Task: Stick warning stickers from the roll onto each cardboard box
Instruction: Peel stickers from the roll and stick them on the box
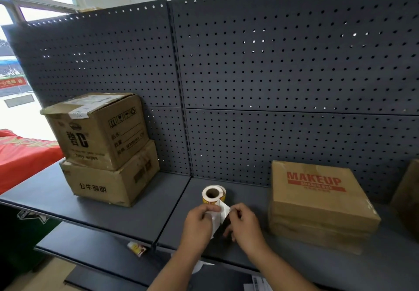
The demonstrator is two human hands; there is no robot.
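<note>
Your left hand [199, 220] and right hand [246, 225] each hold a pinching grip on the white backing strip [223, 210] trailing from the yellow sticker roll [214, 194], which stands mid-shelf. The brown cardboard box printed "MAKEUP" [317, 191] lies to the right. Stacked at left are the brown box marked "碧C" [97, 129] and, beneath it, the brown box marked "公牛照明" [108, 184]. Bare dark grey shelf [158, 200] lies between the two groups.

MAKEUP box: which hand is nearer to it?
Right. The right hand is a short way from the MAKEUP box; the left hand is farther, beyond the sticker strip that both hold.
</note>
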